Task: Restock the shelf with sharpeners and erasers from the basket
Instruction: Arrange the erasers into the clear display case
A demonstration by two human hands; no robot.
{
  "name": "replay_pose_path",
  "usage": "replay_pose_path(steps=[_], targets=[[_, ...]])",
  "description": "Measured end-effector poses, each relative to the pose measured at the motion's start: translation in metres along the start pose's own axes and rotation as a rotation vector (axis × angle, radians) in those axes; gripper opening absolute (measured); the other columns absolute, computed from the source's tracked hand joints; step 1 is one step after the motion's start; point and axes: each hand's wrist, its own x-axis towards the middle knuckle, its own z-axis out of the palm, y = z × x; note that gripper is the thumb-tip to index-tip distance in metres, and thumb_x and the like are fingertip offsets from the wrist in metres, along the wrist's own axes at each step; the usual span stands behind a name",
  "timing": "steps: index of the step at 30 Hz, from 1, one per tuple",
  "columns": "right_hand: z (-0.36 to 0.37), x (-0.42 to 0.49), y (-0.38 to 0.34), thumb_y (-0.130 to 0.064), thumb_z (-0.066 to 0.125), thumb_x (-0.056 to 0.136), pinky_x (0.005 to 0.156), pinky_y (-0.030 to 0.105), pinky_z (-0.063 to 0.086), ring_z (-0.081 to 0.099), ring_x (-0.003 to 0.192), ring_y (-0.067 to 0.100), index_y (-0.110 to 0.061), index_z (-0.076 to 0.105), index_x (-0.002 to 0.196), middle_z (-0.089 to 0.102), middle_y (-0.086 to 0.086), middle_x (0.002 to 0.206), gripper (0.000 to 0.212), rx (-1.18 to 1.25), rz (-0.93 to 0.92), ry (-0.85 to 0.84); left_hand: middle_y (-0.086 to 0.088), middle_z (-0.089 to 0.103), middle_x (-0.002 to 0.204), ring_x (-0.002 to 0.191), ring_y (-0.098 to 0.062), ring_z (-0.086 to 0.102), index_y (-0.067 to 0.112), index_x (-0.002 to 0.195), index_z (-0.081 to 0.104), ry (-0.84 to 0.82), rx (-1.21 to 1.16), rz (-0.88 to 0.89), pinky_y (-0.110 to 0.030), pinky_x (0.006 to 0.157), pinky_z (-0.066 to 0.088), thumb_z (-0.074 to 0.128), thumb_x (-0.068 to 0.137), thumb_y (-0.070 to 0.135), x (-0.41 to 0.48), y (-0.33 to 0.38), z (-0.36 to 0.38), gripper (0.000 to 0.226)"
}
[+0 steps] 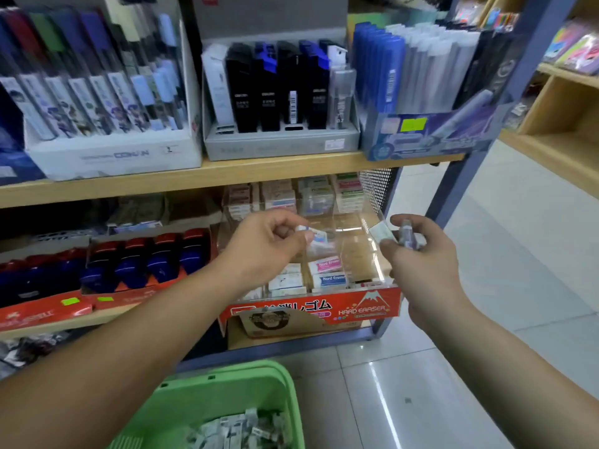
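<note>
The wooden shelf (227,175) carries a clear divided tray (372,307) with a red front, partly filled with wrapped erasers (325,273); low in the foreground is the green basket (285,393), with a heap of small packs (240,429) inside. The left hand (265,247) is over the tray, thumb and fingers pinching one white eraser (316,236); the right hand (421,257), just beside the tray's right wall, curls around a few small pieces (385,233).
</note>
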Motion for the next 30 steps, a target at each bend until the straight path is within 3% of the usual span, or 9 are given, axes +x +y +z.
replay_pose_path(steps=[4,7,9,12,16,21,27,30], targets=[[-0.018,0.005,0.007,-0.013,0.073,0.096,0.069,0.044,0.066,0.076,0.075,0.017,-0.036,0.066,0.104,0.071,-0.016,0.09,0.025,0.061,0.03,-0.007,0.001,0.069,0.084,0.067,-0.003,0.058,0.025,0.106,0.076,-0.109,0.122,0.064,-0.018,0.064,0.051,0.075,0.094,0.018,0.024,0.017,0.04,0.014],[-0.034,0.01,0.012,-0.006,0.072,0.095,0.056,0.031,0.061,0.07,0.07,-0.009,-0.03,0.066,0.107,0.069,-0.03,0.075,0.027,0.11,0.044,-0.026,0.008,0.068,0.078,0.065,-0.002,0.059,0.021,0.099,0.079,-0.112,0.227,0.09,-0.013,0.056,0.047,0.077,0.09,0.013,0.041,0.027,0.063,0.012],[-0.04,0.011,0.014,-0.002,0.071,0.096,0.049,0.024,0.057,0.065,0.067,-0.016,-0.027,0.066,0.109,0.064,-0.037,0.07,0.029,0.144,0.065,-0.039,0.008,0.069,0.078,0.068,-0.006,0.061,0.02,0.094,0.08,-0.137,0.29,0.089,-0.019,0.059,0.049,0.079,0.086,0.011,0.05,0.026,0.071,0.012],[-0.044,0.013,0.019,0.0,0.069,0.095,0.047,0.021,0.055,0.066,0.067,-0.015,-0.024,0.066,0.111,0.065,-0.035,0.07,0.029,0.162,0.084,-0.052,0.004,0.072,0.084,0.075,-0.01,0.067,0.023,0.089,0.078,-0.183,0.345,0.06,-0.028,0.068,0.057,0.08,0.084,0.009,0.053,0.022,0.078,0.014],[-0.043,0.015,0.022,0.001,0.069,0.094,0.053,0.028,0.06,0.066,0.07,-0.016,-0.024,0.067,0.109,0.066,-0.033,0.073,0.03,0.153,0.08,-0.054,0.007,0.072,0.08,0.062,0.004,0.063,0.018,0.084,0.076,-0.182,0.268,0.019,-0.016,0.057,0.053,0.078,0.082,0.001,0.052,0.017,0.073,0.017],[-0.037,0.016,0.022,0.0,0.064,0.098,0.046,0.021,0.055,0.069,0.067,-0.011,-0.021,0.065,0.111,0.068,-0.029,0.071,0.025,0.176,0.062,-0.048,0.009,0.073,0.079,0.066,0.002,0.066,0.019,0.086,0.076,-0.205,0.217,0.009,-0.016,0.062,0.055,0.08,0.082,0.003,0.053,0.017,0.06,0.016],[-0.04,0.022,0.025,0.001,0.066,0.096,0.045,0.017,0.052,0.065,0.068,-0.015,-0.024,0.068,0.107,0.068,-0.02,0.077,0.028,0.166,0.079,0.007,0.012,0.073,0.081,0.073,-0.002,0.067,0.023,0.08,0.077,-0.284,0.411,0.082,-0.017,0.065,0.054,0.082,0.082,0.01,0.06,0.017,0.082,0.014],[-0.044,0.023,0.029,0.004,0.067,0.094,0.045,0.015,0.05,0.064,0.069,-0.017,-0.024,0.069,0.107,0.068,-0.026,0.072,0.03,0.168,0.091,-0.018,0.016,0.072,0.079,0.079,-0.004,0.067,0.027,0.075,0.076,-0.329,0.546,0.111,-0.029,0.072,0.059,0.08,0.08,0.014,0.061,0.013,0.093,0.015]])
